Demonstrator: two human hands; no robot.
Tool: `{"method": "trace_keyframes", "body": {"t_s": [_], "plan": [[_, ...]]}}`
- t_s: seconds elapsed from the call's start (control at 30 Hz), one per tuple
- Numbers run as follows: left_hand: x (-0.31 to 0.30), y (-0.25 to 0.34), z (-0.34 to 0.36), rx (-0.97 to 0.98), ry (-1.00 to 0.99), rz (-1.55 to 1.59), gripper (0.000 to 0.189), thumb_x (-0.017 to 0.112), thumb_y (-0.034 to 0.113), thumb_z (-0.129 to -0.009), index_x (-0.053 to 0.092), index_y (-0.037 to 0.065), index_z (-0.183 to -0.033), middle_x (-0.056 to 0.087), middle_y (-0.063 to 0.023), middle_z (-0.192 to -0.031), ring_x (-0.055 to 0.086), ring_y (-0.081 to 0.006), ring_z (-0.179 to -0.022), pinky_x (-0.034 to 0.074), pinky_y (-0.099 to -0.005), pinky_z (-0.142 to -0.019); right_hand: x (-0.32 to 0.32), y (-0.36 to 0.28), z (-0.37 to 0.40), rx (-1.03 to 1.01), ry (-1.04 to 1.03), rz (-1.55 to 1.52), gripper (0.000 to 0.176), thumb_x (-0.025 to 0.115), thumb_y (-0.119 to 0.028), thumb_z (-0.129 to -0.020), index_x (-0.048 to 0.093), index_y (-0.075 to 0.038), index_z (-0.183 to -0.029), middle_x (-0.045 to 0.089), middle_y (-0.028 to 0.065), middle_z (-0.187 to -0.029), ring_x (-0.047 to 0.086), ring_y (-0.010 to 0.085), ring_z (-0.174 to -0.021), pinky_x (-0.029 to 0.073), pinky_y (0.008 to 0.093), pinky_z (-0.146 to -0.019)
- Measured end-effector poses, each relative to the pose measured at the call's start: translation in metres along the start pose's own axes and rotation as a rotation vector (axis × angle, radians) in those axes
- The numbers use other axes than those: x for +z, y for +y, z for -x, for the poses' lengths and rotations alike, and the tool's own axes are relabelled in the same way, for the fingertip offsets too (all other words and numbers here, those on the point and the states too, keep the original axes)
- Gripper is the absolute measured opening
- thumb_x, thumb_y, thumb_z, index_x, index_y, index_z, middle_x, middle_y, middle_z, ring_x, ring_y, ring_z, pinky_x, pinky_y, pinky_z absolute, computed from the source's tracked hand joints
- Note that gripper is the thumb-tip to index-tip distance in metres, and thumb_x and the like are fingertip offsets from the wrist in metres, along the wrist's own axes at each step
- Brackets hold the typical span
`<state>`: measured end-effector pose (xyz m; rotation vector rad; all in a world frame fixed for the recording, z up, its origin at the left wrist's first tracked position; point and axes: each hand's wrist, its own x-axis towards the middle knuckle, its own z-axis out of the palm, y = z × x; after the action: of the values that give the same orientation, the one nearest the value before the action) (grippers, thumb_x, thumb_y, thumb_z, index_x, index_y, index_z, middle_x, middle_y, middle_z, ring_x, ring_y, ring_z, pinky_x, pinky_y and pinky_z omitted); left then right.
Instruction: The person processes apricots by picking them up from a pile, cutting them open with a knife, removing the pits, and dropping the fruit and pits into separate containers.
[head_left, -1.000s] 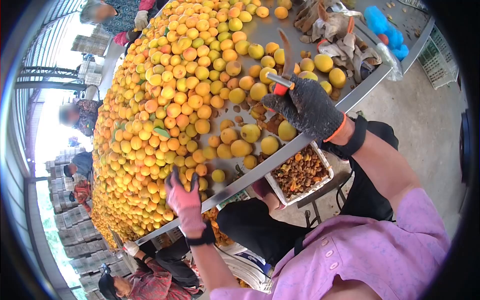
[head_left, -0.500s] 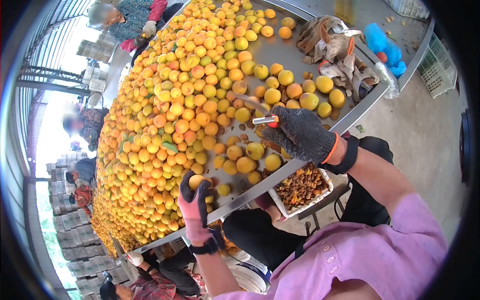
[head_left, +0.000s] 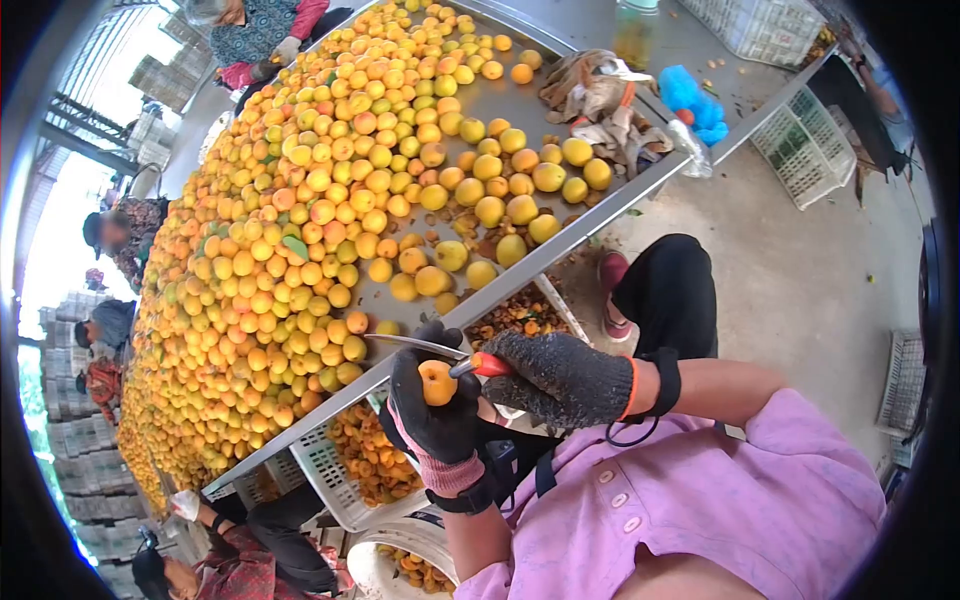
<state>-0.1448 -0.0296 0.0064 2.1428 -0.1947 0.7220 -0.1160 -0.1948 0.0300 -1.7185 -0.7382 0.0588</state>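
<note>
My left hand [head_left: 432, 415], in a black and pink glove, holds one orange apricot [head_left: 437, 381] in front of my chest. My right hand [head_left: 560, 378], in a dark knit glove with an orange cuff, grips a knife with a red handle [head_left: 488, 365]. The thin blade [head_left: 412, 344] runs left past the top of the apricot. Both hands are pulled in over my lap, just below the metal table's edge [head_left: 560, 246]. A large heap of apricots [head_left: 300, 230] covers the table.
A tray of pits [head_left: 515, 315] sits under the table edge near my knee. A white crate of cut fruit [head_left: 365, 460] stands lower left. Rags [head_left: 600, 100] and a blue bag [head_left: 693, 95] lie at the far corner. Other people work along the left side and top.
My left hand picked an apricot off the heap and carried it back to my chest. My right hand with the knife came down off the table to meet it.
</note>
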Motion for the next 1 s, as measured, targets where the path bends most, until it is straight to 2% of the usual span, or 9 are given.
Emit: {"method": "trace_keyframes", "body": {"t_s": [0.13, 0.2, 0.27, 0.33, 0.4, 0.5, 0.73, 0.9, 1.0], "plan": [[0.014, 0.009, 0.015, -0.041, 0.246, 0.333, 0.042, 0.068, 0.005, -0.068, 0.057, 0.001, -0.108, 0.063, -0.0113, -0.092, 0.063, -0.0226, -0.078, 0.050, -0.0325, -0.070, 0.008, -0.004, 0.016, 0.053, -0.012, 0.090, 0.028, 0.055, -0.032, -0.088, 0.055, -0.004, -0.090, 0.056, 0.0186, -0.067, 0.057, 0.0399, -0.063, 0.045, 0.0423, -0.053], [-0.004, 0.021, 0.013, -0.142, 0.133, 0.186, 0.038, 0.071, 0.007, -0.067, 0.060, 0.003, -0.103, 0.063, -0.0111, -0.091, 0.062, -0.0239, -0.080, 0.048, -0.0339, -0.073, 0.011, -0.014, 0.020, 0.079, -0.004, 0.071, 0.029, 0.055, -0.033, -0.087, 0.055, -0.004, -0.087, 0.057, 0.0179, -0.066, 0.057, 0.0391, -0.061, 0.045, 0.0422, -0.052], [-0.012, 0.030, 0.010, 0.112, -0.006, -0.291, 0.028, 0.072, 0.006, -0.065, 0.063, 0.005, -0.092, 0.062, -0.0102, -0.090, 0.060, -0.0248, -0.080, 0.045, -0.0335, -0.074, 0.015, -0.020, 0.025, 0.091, 0.000, 0.161, 0.029, 0.056, -0.034, -0.086, 0.055, -0.004, -0.085, 0.057, 0.0170, -0.065, 0.058, 0.0365, -0.059, 0.045, 0.0412, -0.050], [-0.003, 0.036, 0.018, -0.099, 0.138, 0.048, 0.028, 0.063, 0.030, -0.080, 0.065, 0.002, -0.085, 0.063, -0.0095, -0.082, 0.059, -0.0230, -0.074, 0.046, -0.0311, -0.071, 0.018, -0.026, 0.029, 0.111, -0.018, 0.243, 0.029, 0.057, -0.033, -0.085, 0.055, -0.005, -0.084, 0.057, 0.0161, -0.064, 0.058, 0.0350, -0.058, 0.045, 0.0405, -0.049], [-0.007, 0.043, 0.017, -0.601, 0.130, 0.672, 0.062, 0.035, 0.054, -0.089, 0.065, 0.000, -0.083, 0.062, -0.0091, -0.073, 0.058, -0.0203, -0.068, 0.047, -0.0300, -0.069, 0.021, -0.031, 0.031, 0.128, -0.036, 0.323, 0.028, 0.058, -0.033, -0.085, 0.054, -0.005, -0.083, 0.057, 0.0151, -0.064, 0.058, 0.0335, -0.056, 0.045, 0.0398, -0.048], [-0.014, 0.044, 0.020, -0.644, 0.067, 0.699, 0.073, 0.011, 0.055, -0.094, 0.059, 0.000, -0.086, 0.061, -0.0097, -0.079, 0.058, -0.0183, -0.072, 0.048, -0.0304, -0.073, 0.026, -0.038, 0.035, 0.032, -0.026, 0.428, 0.028, 0.059, -0.032, -0.084, 0.053, -0.005, -0.080, 0.056, 0.0138, -0.061, 0.058, 0.0312, -0.053, 0.044, 0.0390, -0.045], [-0.017, 0.036, 0.019, -0.530, 0.161, 0.685, 0.058, 0.023, 0.047, -0.096, 0.056, -0.001, -0.089, 0.061, -0.0113, -0.082, 0.057, -0.0183, -0.066, 0.048, -0.0281, -0.063, 0.032, -0.037, 0.032, 0.008, -0.097, 0.545, 0.026, 0.057, -0.029, -0.084, 0.053, -0.003, -0.081, 0.055, 0.0135, -0.059, 0.058, 0.0297, -0.051, 0.044, 0.0384, -0.043], [-0.026, 0.041, 0.009, -0.345, 0.022, 0.140, 0.054, 0.026, 0.043, -0.096, 0.055, -0.001, -0.089, 0.060, -0.0120, -0.085, 0.058, -0.0194, -0.073, 0.049, -0.0301, -0.069, 0.040, -0.036, 0.023, 0.097, -0.087, 0.475, 0.025, 0.055, -0.028, -0.085, 0.053, -0.002, -0.081, 0.055, 0.0151, -0.060, 0.057, 0.0307, -0.049, 0.043, 0.0396, -0.042], [-0.032, 0.026, 0.011, -0.314, 0.070, 0.362, 0.044, 0.034, 0.038, -0.096, 0.052, -0.001, -0.094, 0.060, -0.0134, -0.089, 0.058, -0.0193, -0.077, 0.048, -0.0299, -0.071, 0.041, -0.035, 0.012, 0.104, -0.165, 0.421, 0.026, 0.054, -0.026, -0.086, 0.054, 0.000, -0.088, 0.057, 0.0185, -0.066, 0.059, 0.0315, -0.055, 0.045, 0.0398, -0.047]]}}
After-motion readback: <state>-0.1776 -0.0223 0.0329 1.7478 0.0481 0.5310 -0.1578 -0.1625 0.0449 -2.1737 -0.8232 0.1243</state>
